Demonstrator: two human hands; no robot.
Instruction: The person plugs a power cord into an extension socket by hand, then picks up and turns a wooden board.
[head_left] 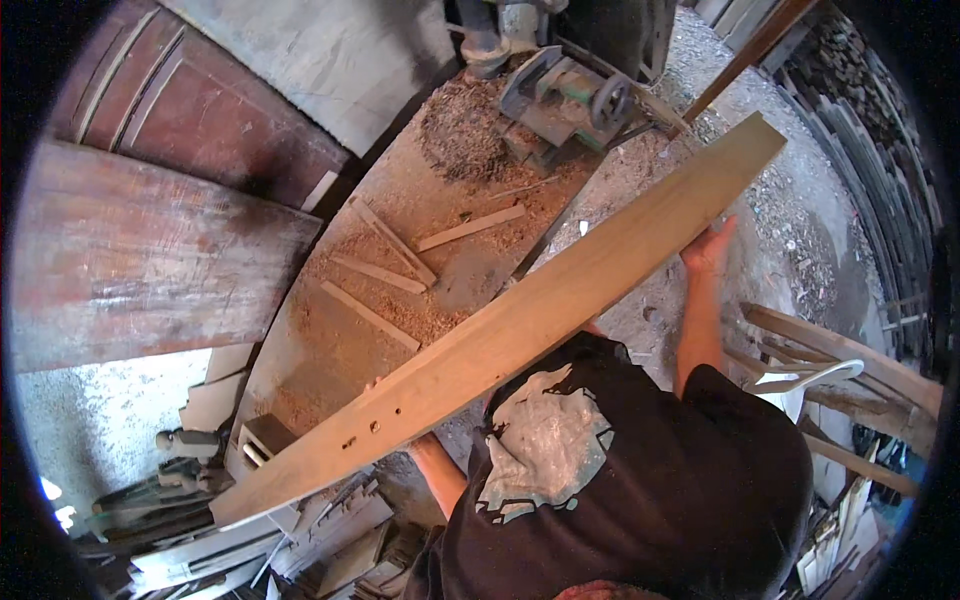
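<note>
A long, wide wooden plank point(560, 290) crosses the view diagonally, from the lower left to the upper right. Toward its left end, several small dark holes mark its face. My left hand point(424, 447) grips the plank near those holes, with fingertips just showing over its far edge and the rest hidden beneath. Farther along, my right hand point(708, 247) holds the near edge close to the right end; part of its fingers is under the wood. The plank lies above a sawdust-covered worktop point(300, 372).
Several narrow wood strips point(471, 228) lie on the worktop near a shavings heap point(465, 130) and a machine with a handwheel point(611, 101). Reddish panels point(170, 250) lean at left. Stacked boards point(850, 170) and a white chair point(810, 378) stand at right; offcuts point(340, 530) lie low left.
</note>
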